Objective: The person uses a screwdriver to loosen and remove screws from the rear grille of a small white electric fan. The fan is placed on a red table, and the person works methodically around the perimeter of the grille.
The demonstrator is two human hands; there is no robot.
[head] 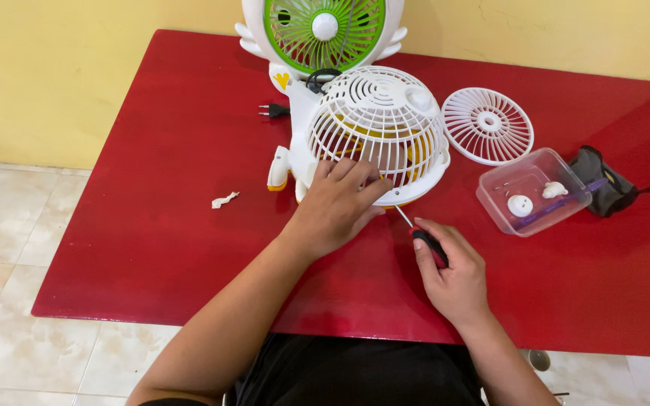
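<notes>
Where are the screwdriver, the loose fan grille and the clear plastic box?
screwdriver [429, 242], head view, on its black handle.
loose fan grille [488, 125], head view, near its hub.
clear plastic box [494, 204], head view, on its front wall.

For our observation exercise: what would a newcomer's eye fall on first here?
The bright red table against pale floor tiles. At its middle lies a white fan steadied by the left hand, while the right hand works a screwdriver at its rim. Behind stands a green fan.
</notes>
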